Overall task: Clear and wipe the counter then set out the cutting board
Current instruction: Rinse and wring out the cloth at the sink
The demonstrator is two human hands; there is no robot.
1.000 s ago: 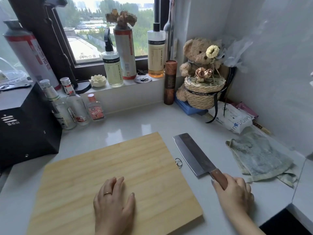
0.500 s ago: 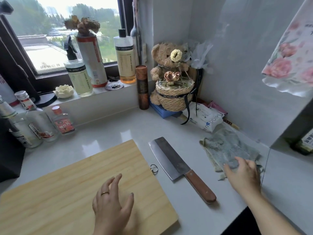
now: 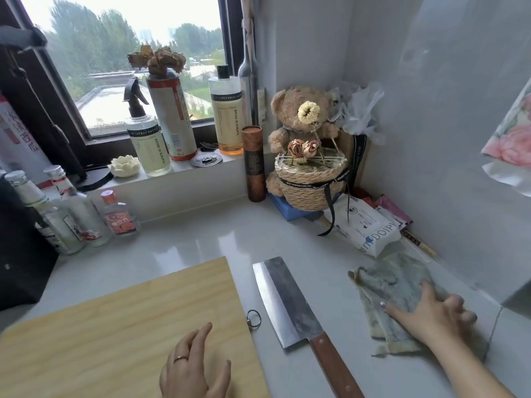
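On counter (image 3: 186,248) | right hand (image 3: 431,314) fingers (image 3: 402,310) spread on cloth (image 3: 396,282) | left hand (image 3: 192,366) loose over board (image 3: 115,326)

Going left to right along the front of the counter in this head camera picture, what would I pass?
Wooden cutting board → small metal ring at its edge → cleaver → grey-green cloth.

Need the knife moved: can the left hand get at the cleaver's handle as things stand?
Probably yes: the left hand is empty over the cutting board, and the cleaver's handle lies just beside the board, nothing between.
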